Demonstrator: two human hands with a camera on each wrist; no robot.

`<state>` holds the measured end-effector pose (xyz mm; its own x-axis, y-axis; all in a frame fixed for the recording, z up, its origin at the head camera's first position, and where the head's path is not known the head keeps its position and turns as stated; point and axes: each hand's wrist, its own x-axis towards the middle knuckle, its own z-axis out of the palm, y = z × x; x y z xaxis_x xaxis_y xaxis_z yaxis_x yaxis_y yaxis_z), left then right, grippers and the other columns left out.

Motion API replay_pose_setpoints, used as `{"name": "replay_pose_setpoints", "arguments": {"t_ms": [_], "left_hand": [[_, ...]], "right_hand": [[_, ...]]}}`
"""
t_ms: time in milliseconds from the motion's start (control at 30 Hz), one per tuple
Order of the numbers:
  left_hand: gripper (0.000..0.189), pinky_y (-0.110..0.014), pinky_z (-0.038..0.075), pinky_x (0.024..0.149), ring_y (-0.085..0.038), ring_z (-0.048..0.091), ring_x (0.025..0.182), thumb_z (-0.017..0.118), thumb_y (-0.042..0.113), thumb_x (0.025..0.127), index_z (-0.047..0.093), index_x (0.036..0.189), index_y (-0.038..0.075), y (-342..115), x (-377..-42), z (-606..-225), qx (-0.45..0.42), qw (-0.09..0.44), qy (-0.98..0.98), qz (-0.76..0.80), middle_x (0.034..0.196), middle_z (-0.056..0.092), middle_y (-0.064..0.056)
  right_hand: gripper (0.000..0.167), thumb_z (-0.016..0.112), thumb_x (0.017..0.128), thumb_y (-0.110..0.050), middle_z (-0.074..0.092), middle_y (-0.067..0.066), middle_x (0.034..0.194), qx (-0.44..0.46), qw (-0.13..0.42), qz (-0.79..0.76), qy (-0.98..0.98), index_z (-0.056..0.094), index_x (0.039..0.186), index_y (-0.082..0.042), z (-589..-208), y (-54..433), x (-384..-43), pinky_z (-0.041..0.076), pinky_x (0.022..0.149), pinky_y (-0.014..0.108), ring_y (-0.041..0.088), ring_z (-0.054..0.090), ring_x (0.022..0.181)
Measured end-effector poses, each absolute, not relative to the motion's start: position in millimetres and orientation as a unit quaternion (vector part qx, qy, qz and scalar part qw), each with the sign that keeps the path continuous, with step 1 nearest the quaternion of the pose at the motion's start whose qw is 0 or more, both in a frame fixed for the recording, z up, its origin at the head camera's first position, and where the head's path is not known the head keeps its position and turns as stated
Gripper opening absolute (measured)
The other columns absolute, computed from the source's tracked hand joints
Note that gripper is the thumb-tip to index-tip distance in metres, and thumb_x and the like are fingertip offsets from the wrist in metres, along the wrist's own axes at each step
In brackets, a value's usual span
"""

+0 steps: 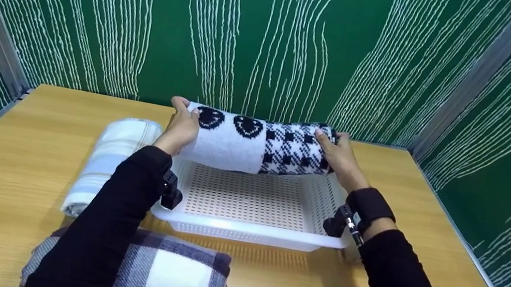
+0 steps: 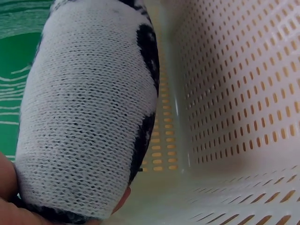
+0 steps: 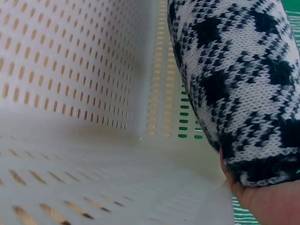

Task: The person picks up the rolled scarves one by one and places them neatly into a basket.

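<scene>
Two ends gripped: left hand (image 1: 182,124) and right hand (image 1: 343,159) pinch the knit roll (image 1: 228,149) | roll above far side of white basket (image 1: 248,228) | level, even pressure should stop it loosening

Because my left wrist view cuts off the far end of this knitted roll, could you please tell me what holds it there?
Observer: The right grip holds that end of the knitted roll.
Operator: Thank you; does anything lie beside the white basket?
Observer: Yes, a pale blue-and-white roll lies to its left.
Operator: And on the near side, please?
Observer: A grey-and-white checked bundle, partly hidden by the left sleeve.
</scene>
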<state>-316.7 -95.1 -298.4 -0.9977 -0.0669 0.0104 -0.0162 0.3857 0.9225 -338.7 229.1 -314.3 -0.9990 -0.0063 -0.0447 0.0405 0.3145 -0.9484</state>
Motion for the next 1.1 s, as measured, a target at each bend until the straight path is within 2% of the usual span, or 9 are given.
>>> {"name": "replay_pose_setpoints", "arguments": {"t_ms": [100,233,333,433,600,833,1000,1100], "left_hand": [[0.021,-0.031,0.033,0.067,-0.027,0.043,0.084,0.025,0.019,0.104,0.018,0.119,0.005,-93.1,-318.0,-299.5,0.031,0.033,-0.84,-0.54,0.087,0.038,-0.012],[0.019,-0.037,0.037,0.076,-0.028,0.044,0.086,0.028,0.018,0.103,0.022,0.116,0.006,-91.4,-320.0,-303.7,0.038,0.046,-0.858,-0.511,0.09,0.04,-0.013],[0.02,-0.041,0.036,0.082,-0.029,0.042,0.09,0.028,0.02,0.103,0.024,0.117,0.007,-91.4,-319.6,-306.8,0.039,0.03,-0.867,-0.496,0.096,0.04,-0.015],[0.025,-0.041,0.032,0.089,-0.031,0.037,0.1,0.027,0.024,0.102,0.023,0.12,0.008,-92.0,-318.7,-307.5,0.036,-0.009,-0.862,-0.506,0.11,0.036,-0.018],[0.032,-0.041,0.026,0.097,-0.031,0.026,0.115,0.028,0.025,0.097,0.022,0.125,0.009,-91.8,-317.6,-303.5,0.032,-0.056,-0.852,-0.52,0.127,0.027,-0.019],[0.047,-0.041,0.023,0.102,-0.033,0.023,0.119,0.033,0.009,0.084,0.02,0.129,0.004,-90.0,-316.0,-302.6,0.011,-0.071,-0.863,-0.501,0.133,0.023,-0.022],[0.053,-0.04,0.018,0.109,-0.033,0.015,0.13,0.031,0.003,0.086,0.014,0.136,0.004,-90.9,-317.9,-306.2,0.001,-0.098,-0.853,-0.513,0.142,0.014,-0.026],[0.055,-0.037,0.02,0.109,-0.031,0.016,0.132,0.031,-0.002,0.086,0.011,0.137,0.003,-91.2,-317.3,-306.8,-0.007,-0.11,-0.847,-0.52,0.142,0.015,-0.028]], "right_hand": [[0.068,0.045,0.098,-0.039,0.018,0.03,0.146,-0.006,0.015,-0.57,0.822,0.013,0.138,0.005,-314.3,225.6,-339.8,0.017,0.113,0.042,0.035,0.019,0.138],[0.067,0.044,0.099,-0.036,0.012,0.035,0.146,-0.022,-0.013,-0.539,0.842,0.008,0.137,0.006,-317.8,220.4,-340.2,0.014,0.114,0.045,0.038,0.014,0.139],[0.058,0.044,0.1,-0.031,0.022,0.041,0.137,-0.027,-0.048,-0.507,0.86,0.009,0.13,0.005,-323.0,216.5,-340.5,0.021,0.111,0.047,0.043,0.026,0.132],[0.053,0.043,0.1,-0.028,0.031,0.044,0.128,-0.03,-0.064,-0.476,0.877,0.009,0.125,0.004,-326.5,213.6,-340.3,0.025,0.108,0.049,0.046,0.035,0.125],[0.053,0.04,0.101,-0.028,0.035,0.047,0.124,-0.046,-0.036,-0.445,0.893,0.008,0.128,0.005,-324.3,212.5,-339.0,0.029,0.106,0.049,0.047,0.038,0.123],[0.044,0.038,0.102,-0.021,0.037,0.048,0.116,-0.09,-0.028,-0.432,0.897,0.01,0.12,0.007,-325.9,209.9,-336.5,0.028,0.106,0.051,0.051,0.037,0.122],[0.042,0.037,0.102,-0.016,0.038,0.048,0.114,-0.113,-0.034,-0.416,0.902,0.01,0.121,0.01,-330.8,207.8,-335.9,0.027,0.105,0.052,0.052,0.036,0.121],[0.042,0.035,0.102,-0.016,0.038,0.048,0.114,-0.114,-0.028,-0.407,0.906,0.009,0.123,0.01,-331.4,207.4,-335.8,0.026,0.106,0.052,0.052,0.035,0.122]]}}
